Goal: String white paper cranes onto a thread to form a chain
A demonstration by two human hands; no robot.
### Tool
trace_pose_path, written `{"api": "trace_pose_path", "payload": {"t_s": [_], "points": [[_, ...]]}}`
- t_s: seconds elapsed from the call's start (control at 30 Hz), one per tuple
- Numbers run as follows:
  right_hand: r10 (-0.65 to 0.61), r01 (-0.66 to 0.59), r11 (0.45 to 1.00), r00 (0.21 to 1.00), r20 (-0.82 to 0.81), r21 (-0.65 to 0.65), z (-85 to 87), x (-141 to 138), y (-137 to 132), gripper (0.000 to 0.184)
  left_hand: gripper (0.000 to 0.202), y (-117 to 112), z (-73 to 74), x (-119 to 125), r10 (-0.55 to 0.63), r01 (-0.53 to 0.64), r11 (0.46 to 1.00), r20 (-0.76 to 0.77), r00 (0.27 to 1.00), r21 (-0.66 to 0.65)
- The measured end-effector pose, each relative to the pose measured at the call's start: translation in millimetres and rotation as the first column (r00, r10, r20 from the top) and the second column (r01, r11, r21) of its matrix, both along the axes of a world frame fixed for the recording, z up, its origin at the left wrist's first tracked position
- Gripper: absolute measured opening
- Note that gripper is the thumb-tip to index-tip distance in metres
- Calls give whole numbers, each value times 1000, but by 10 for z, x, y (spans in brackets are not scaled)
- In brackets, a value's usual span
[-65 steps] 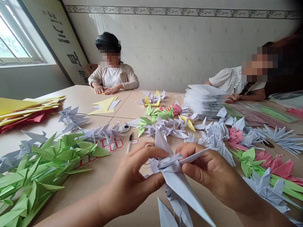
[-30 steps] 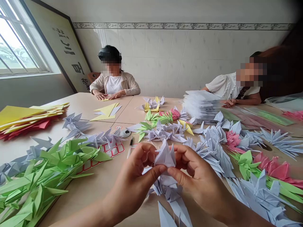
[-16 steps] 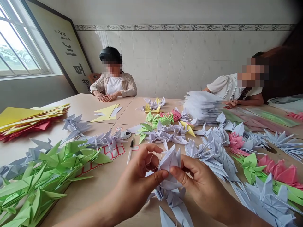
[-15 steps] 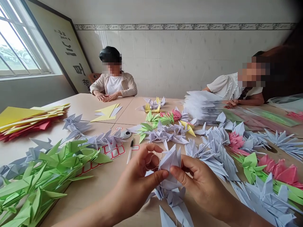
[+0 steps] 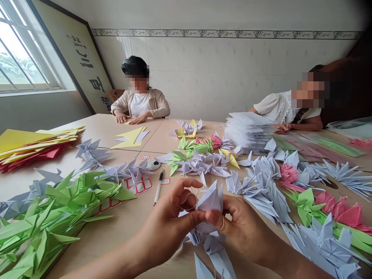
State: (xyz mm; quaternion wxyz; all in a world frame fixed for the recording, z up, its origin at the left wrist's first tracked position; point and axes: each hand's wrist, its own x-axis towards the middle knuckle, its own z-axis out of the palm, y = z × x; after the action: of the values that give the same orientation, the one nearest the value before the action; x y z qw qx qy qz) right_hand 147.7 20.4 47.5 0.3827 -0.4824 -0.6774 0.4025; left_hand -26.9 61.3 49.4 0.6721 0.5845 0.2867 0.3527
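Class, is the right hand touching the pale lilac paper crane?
Touching: the head view shows the right hand pressing its thumb against the pale lilac paper crane.

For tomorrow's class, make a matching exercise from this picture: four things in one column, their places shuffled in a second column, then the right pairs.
Things
1. Pale lilac paper crane
2. Pen
3. Stack of yellow and red paper
4. Stack of white folded paper

Places
A. Beside the hand of the person seated at far right
B. Held between the left hand and right hand
C. At the left end of the table, near the window
D. Lying beside the red-gridded label sheet

Pairs: 1-B, 2-D, 3-C, 4-A
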Motion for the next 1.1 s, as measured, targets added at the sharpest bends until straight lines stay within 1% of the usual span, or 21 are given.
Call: {"api": "trace_pose_path", "payload": {"t_s": [0.17, 0.23, 0.3, 0.37, 0.43, 0.53, 0.6, 0.67, 0.77, 0.83, 0.9, 1.0, 1.03, 1.1], "points": [[-17, 6, 991, 997, 77, 132, -29, -15, -12, 42, 43, 3, -6, 13, -48, 51, 996, 34, 998, -76], [-19, 11, 994, 998, 67, 109, -38, -13, -14, 44, 45, 8, -8, 17, -48, 52, 994, 44, 998, -94], [-11, 9, 998, 999, 38, 55, -42, -3, -11, 45, 47, 17, -5, 14, -44, 49, 994, 46, 998, -96], [-3, 3, 1000, 1000, 0, 11, -39, 15, -5, 46, 46, 36, 8, 0, -42, 43, 997, 32, 999, -60], [-13, 13, 1000, 1000, -15, -21, -31, 40, 2, 45, 43, 69, 36, -30, -22, 22, 1000, -2, 1000, 20], [-48, 48, 996, 999, 6, -72, -13, 87, 11, 43, 36, 145, 106, -101, 56, -49, 991, -50, 997, 125], [-49, 52, 994, 998, 36, -91, 2, 118, 19, 43, 33, 202, 163, -159, 113, -105, 984, -53, 992, 142], [-42, 48, 995, 996, 77, -84, 14, 147, 31, 43, 30, 255, 219, -217, 155, -152, 979, -15, 988, 135], [-63, 70, 997, 986, 155, -39, 24, 189, 48, 43, 28, 327, 296, -296, 210, -217, 974, 102, 972, 65], [-79, 81, 997, 980, 184, -7, 27, 217, 55, 44, 26, 373, 345, -343, 254, -253, 967, 183, 950, -28], [-89, 86, 996, 978, 187, 22, 30, 245, 60, 43, 25, 417, 396, -386, 305, -275, 950, 243, 921, -150], [-112, 104, 993, 974, 196, 52, 31, 277, 70, 44, 24, 468, 469, -435, 365, -263, 904, 290, 885, -337], [-118, 110, 993, 972, 204, 52, 30, 284, 76, 45, 24, 477, 489, -444, 375, -249, 889, 299, 878, -383], [-123, 116, 992, 968, 220, 44, 30, 295, 89, 46, 24, 487, 519, -446, 382, -227, 872, 312, 870, -434]]}}
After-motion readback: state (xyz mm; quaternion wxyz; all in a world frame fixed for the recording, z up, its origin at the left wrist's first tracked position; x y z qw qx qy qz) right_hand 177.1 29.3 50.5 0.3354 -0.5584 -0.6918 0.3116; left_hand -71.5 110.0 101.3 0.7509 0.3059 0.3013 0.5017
